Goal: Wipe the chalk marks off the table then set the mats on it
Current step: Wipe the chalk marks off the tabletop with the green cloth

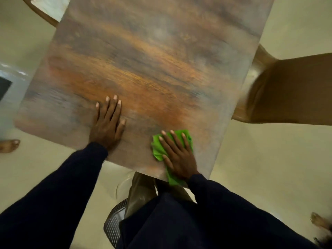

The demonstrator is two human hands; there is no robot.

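1. Head view, table: wooden table [143, 56] with streaked brown and orange grain, seen from above, filling the middle of the frame; hazy pale smears across its far and right parts, too blurred to read as chalk for certain.
2. Left hand [107, 123]: flat on the tabletop near the near edge, palm down, fingers extended and close together, gripping nothing.
3. Right hand [177, 155]: pressed palm down on a green cloth [158, 148] at the near right corner, fingers spread and straight, pinning rather than clutching it; near end of the cloth hanging over the table's near edge.
4. Dark sleeves [59, 191] on both arms.
5. Brown chair [291, 90] just beside the table's right edge; part of another chair [46, 13] at the far left corner.
6. Pale floor [269, 168] all round; bare foot [9, 145] at the left.
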